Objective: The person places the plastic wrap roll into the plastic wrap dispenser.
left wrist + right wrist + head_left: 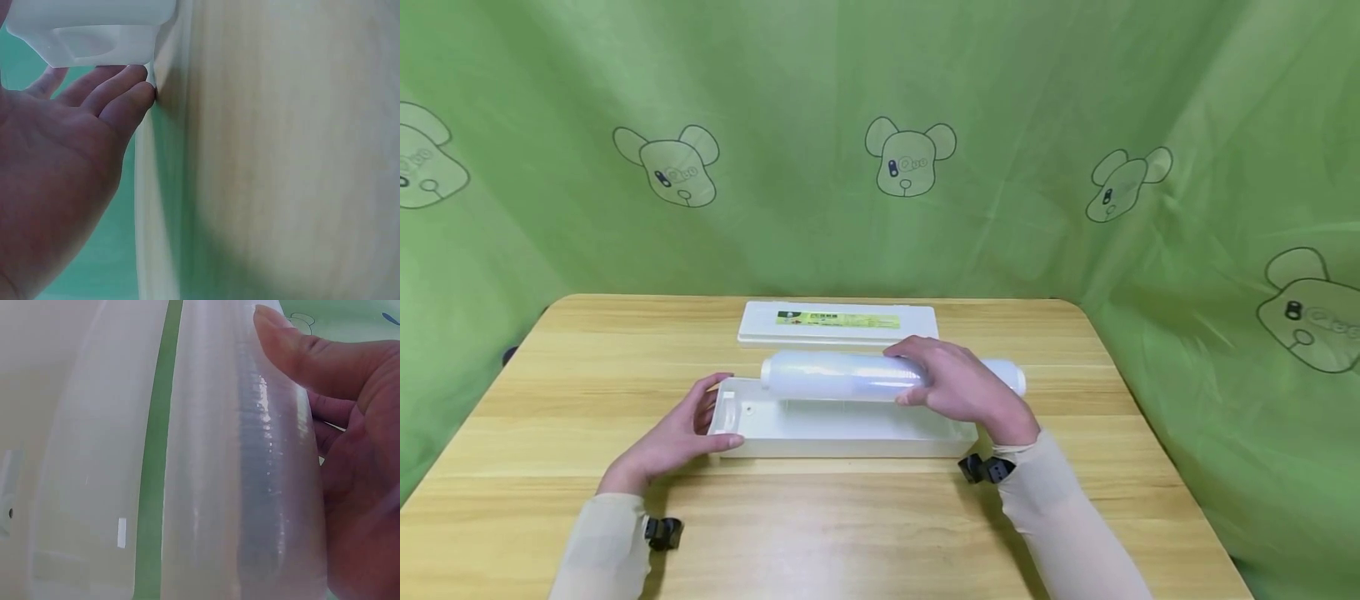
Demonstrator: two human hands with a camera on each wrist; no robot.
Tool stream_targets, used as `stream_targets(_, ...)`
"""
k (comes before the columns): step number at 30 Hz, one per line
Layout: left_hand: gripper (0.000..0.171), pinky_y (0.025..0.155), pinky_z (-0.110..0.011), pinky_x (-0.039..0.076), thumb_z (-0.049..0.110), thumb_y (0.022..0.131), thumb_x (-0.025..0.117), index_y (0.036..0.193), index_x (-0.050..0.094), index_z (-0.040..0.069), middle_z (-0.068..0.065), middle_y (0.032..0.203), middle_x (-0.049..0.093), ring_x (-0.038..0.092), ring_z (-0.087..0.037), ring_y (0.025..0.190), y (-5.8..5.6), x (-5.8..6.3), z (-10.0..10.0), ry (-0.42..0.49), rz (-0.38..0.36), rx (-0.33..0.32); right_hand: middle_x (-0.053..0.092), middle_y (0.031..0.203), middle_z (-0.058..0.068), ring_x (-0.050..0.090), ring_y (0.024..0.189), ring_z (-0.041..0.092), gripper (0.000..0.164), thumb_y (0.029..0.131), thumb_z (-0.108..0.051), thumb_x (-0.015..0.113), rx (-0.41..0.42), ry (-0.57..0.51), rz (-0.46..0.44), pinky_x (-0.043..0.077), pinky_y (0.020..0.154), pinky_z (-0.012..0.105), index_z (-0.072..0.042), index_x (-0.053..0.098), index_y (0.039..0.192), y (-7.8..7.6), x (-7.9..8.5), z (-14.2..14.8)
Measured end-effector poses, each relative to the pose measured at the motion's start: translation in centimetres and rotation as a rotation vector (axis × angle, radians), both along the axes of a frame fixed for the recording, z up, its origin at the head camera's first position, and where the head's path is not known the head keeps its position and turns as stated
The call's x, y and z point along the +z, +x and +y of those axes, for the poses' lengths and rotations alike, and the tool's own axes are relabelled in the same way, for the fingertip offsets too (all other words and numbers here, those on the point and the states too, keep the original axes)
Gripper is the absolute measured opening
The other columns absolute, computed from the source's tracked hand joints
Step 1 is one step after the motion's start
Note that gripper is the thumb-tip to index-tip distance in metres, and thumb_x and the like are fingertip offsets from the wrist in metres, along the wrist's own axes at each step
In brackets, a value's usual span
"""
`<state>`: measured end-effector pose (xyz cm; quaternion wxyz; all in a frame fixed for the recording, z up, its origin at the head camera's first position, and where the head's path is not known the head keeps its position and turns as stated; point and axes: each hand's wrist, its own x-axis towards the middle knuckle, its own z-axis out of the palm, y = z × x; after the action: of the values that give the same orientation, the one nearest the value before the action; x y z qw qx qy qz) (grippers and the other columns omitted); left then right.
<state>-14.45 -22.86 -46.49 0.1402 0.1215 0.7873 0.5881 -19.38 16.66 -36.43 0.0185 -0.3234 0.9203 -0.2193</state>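
Note:
A roll of clear plastic wrap (827, 377) is held level over the back part of a white open box (857, 447). My right hand (958, 382) grips the roll right of its middle, thumb on the near side; the right wrist view shows the thumb and fingers round the wrap (206, 456). My left hand (681, 433) holds the left end of the box, thumb at the front corner and fingers at the back. In the left wrist view the fingers of the left hand (62, 144) touch the end of the box (103, 47).
Behind the box lies a long white lid (760, 321) with a yellow-green label (842, 320). All this is on a wooden table (820, 533). A green curtain (797, 225) printed with bear heads hangs behind and beside it.

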Motion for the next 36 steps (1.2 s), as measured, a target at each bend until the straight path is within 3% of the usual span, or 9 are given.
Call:
stream_targets(11,0.097,0.111,-0.054,0.028,0.018,0.083,0.081,0.154,0.015,0.009,-0.027,0.154,0.027,0.029,-0.044,0.139,0.1,0.0,0.1,-0.012,-0.014,0.008,0.058,0.134,0.002,0.049,0.127,0.023,0.058,0.081,-0.026,0.081,0.028,0.024,-0.019,0.041,0.106,0.043,-0.014,0.059,0.133,0.1,-0.3,-0.4)
stream_targets(36,0.097,0.11,-0.054,0.03,0.016,0.082,0.081,0.153,0.016,0.009,-0.027,0.152,0.029,0.031,-0.044,0.138,0.1,0.2,0.0,0.005,-0.018,0.007,0.059,0.132,0.002,0.052,0.124,0.023,0.057,0.082,-0.023,0.08,0.092,0.043,-0.003,0.04,0.106,0.041,-0.01,0.059,0.133,0.4,-0.1,-2.5)
